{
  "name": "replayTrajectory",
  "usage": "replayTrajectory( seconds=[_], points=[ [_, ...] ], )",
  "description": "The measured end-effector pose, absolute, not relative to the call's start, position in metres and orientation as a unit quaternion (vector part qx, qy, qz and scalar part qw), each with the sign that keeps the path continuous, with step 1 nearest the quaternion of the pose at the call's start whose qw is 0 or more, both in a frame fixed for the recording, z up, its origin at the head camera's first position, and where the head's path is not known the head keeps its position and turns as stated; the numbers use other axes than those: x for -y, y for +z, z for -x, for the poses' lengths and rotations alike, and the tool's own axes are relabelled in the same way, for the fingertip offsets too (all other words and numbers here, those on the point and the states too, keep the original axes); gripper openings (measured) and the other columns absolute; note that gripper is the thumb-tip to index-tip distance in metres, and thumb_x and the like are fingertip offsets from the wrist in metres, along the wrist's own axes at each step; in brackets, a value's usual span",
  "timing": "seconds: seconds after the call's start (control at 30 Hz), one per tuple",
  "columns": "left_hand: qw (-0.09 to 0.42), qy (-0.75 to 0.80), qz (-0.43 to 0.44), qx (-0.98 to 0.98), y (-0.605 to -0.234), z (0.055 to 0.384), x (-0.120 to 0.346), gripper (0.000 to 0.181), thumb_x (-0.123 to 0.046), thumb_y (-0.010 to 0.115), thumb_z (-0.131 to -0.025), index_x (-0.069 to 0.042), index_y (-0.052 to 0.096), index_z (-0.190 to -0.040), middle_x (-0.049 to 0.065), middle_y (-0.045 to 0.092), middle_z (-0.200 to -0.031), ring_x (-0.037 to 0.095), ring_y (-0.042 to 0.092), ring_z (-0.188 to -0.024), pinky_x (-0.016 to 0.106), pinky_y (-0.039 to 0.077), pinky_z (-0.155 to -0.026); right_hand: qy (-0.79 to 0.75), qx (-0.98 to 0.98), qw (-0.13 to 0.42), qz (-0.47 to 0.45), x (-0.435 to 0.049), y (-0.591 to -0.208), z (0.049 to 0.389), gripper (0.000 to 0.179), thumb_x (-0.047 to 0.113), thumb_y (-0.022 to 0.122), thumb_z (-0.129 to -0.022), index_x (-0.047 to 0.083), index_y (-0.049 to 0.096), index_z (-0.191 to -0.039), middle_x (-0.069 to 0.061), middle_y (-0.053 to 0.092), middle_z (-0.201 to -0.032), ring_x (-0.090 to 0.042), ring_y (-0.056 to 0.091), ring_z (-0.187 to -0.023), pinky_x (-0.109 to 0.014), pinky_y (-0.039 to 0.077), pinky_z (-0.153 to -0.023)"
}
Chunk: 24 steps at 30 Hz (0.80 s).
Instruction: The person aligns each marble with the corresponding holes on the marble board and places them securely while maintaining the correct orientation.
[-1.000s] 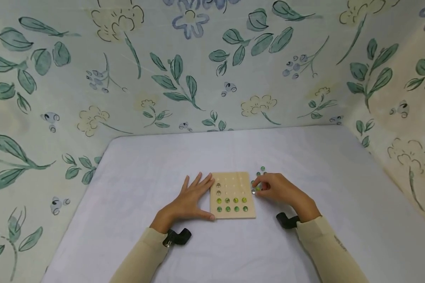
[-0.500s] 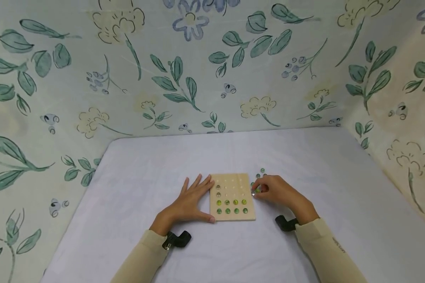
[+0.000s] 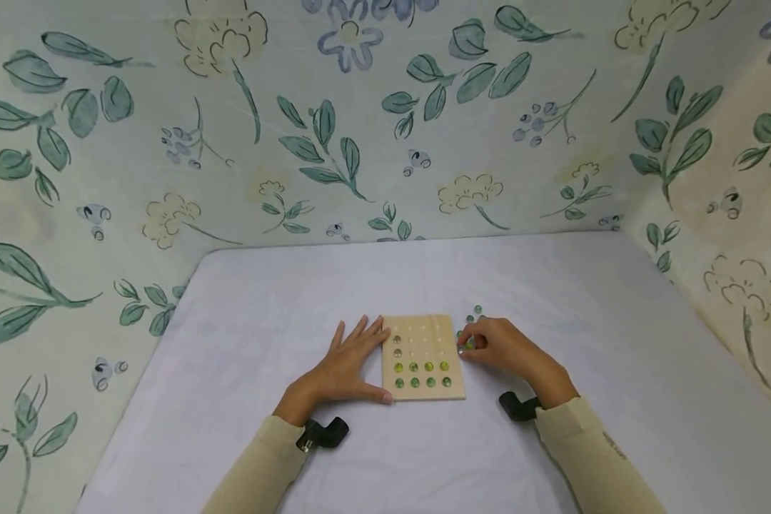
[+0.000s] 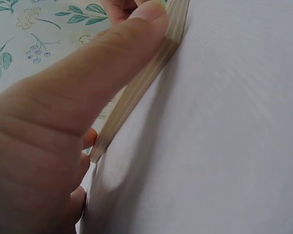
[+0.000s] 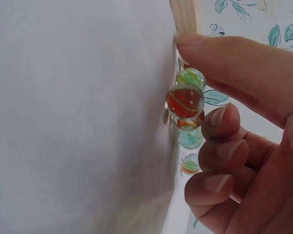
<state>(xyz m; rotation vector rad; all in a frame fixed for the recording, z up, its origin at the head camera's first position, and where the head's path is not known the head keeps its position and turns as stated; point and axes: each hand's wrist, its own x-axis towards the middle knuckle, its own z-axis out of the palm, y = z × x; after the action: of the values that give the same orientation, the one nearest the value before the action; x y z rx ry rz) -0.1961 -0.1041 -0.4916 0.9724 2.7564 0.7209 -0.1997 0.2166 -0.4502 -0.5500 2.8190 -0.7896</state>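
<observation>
In the head view, a square wooden board with rows of small hollows lies on the white cloth. Green marbles fill its front row, yellow-green ones the row behind, and two clear marbles sit at the left. My left hand rests with spread fingers along the board's left edge, thumb at its front corner. Beside the right edge, my right hand pinches a clear marble between thumb and index; in the right wrist view the thumb hides this grip. Its other fingers curl near a red-swirled marble.
Several loose marbles lie behind and beside the right hand. The white-clothed table meets a leaf-patterned backdrop behind. A black wrist camera sits at the left wrist, another black camera at the right.
The whole head view shifts slightly. Both hands stay in nearly the same place relative to the board, and the marbles on it are unchanged.
</observation>
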Motion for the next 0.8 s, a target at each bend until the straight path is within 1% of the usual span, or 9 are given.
replayTrajectory(
  seconds=[0.13, 0.3, 0.57, 0.8],
  points=[
    [0.061, 0.235, -0.323, -0.915, -0.492, 0.1973, 0.103, 0.119, -0.079, 0.069, -0.062, -0.021, 0.023, -0.155, 0.0, 0.01, -0.162, 0.025, -0.001, -0.148, 0.054, -0.01, -0.115, -0.267, -0.943, 0.078, 0.182, -0.2178, -0.4496, 0.1988, 0.012, 0.014, 0.078, -0.082, 0.016, 0.074, -0.093, 0.002, 0.049, -0.065, -0.012, 0.042, -0.061, -0.025, 0.036, -0.053],
    [0.07, 0.241, -0.323, -0.913, -0.493, 0.1949, 0.1016, 0.118, -0.078, 0.069, -0.062, -0.022, 0.023, -0.155, 0.0, 0.012, -0.161, 0.025, 0.0, -0.148, 0.054, -0.01, -0.114, -0.267, -0.944, 0.086, 0.174, -0.2195, -0.45, 0.1956, 0.011, 0.015, 0.078, -0.082, 0.017, 0.073, -0.091, 0.002, 0.048, -0.064, -0.012, 0.042, -0.062, -0.025, 0.036, -0.053],
    [0.074, 0.235, -0.326, -0.913, -0.4954, 0.1955, 0.1013, 0.118, -0.08, 0.068, -0.062, -0.023, 0.022, -0.155, -0.002, 0.011, -0.161, 0.023, -0.001, -0.148, 0.051, -0.011, -0.115, -0.291, -0.939, 0.087, 0.16, -0.222, -0.4523, 0.1927, 0.01, 0.017, 0.078, -0.082, 0.019, 0.073, -0.091, 0.002, 0.047, -0.065, -0.014, 0.043, -0.064, -0.025, 0.035, -0.054],
    [0.068, 0.236, -0.319, -0.916, -0.4945, 0.197, 0.1032, 0.118, -0.081, 0.067, -0.062, -0.023, 0.022, -0.155, -0.002, 0.011, -0.162, 0.023, -0.002, -0.148, 0.053, -0.013, -0.114, -0.334, -0.922, 0.071, 0.182, -0.2178, -0.4501, 0.1968, 0.011, 0.017, 0.077, -0.083, 0.017, 0.072, -0.093, 0.003, 0.05, -0.069, -0.013, 0.046, -0.065, -0.024, 0.039, -0.054]
  ],
)
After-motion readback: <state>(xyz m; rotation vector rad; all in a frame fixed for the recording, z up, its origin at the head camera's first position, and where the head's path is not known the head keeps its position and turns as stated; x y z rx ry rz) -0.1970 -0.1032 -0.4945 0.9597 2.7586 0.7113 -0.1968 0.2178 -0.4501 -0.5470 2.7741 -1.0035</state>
